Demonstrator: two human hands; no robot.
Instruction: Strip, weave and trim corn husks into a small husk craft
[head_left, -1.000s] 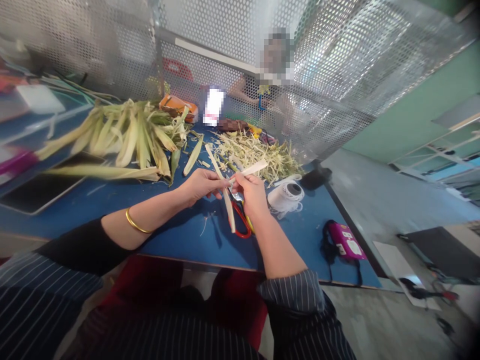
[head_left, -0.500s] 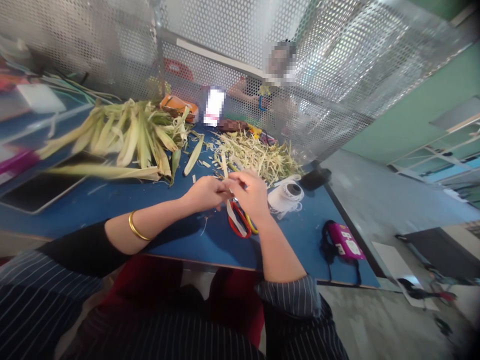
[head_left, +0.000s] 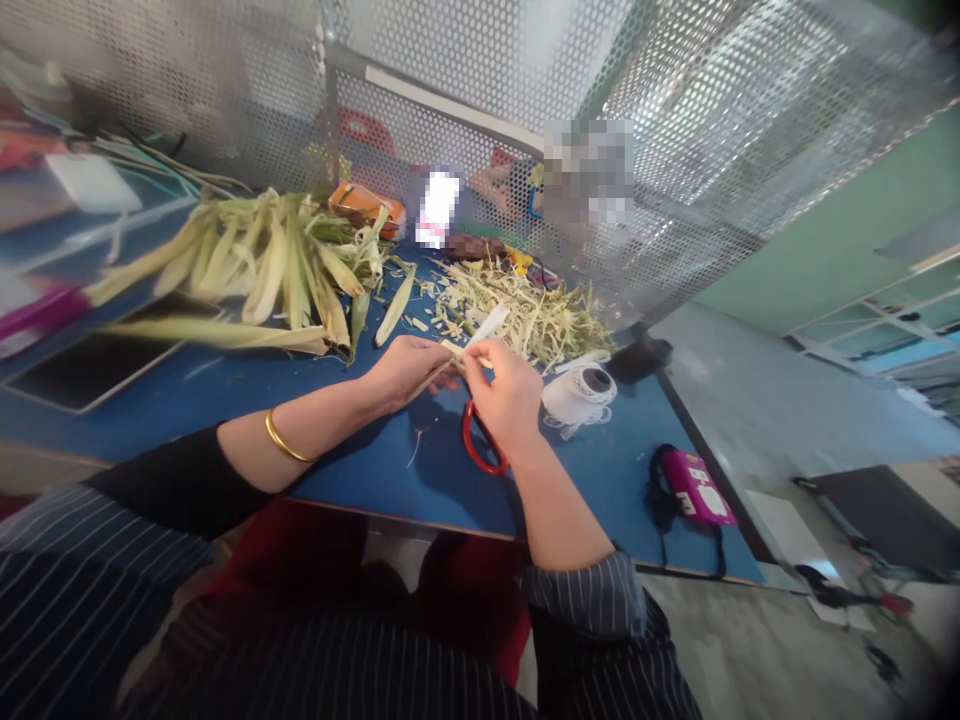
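Note:
My left hand (head_left: 411,372) is closed on a pale strip of corn husk (head_left: 452,347), its fingertips meeting those of my right hand. My right hand (head_left: 508,392) pinches the same strip between thumb and fingers. A whitish strip (head_left: 491,323) sticks up just beyond my right fingers; its lower end is hidden. Below my right hand lie scissors with a red handle (head_left: 480,455), partly covered by that hand. A white spool of string (head_left: 581,395) stands to the right. Past my hands spreads a heap of shredded husk strips (head_left: 559,315).
Whole corn husks (head_left: 274,265) lie fanned out at the left, beside a dark tablet (head_left: 82,375). A lit phone (head_left: 437,208) leans near a perforated metal screen (head_left: 442,60); a person sits behind it. A purple box (head_left: 697,487) with black straps lies at the right edge.
The husk strip has tilted from upright to lying across my fingers. A whitish strip that hung over the scissors now points up and away. The view has shifted slightly.

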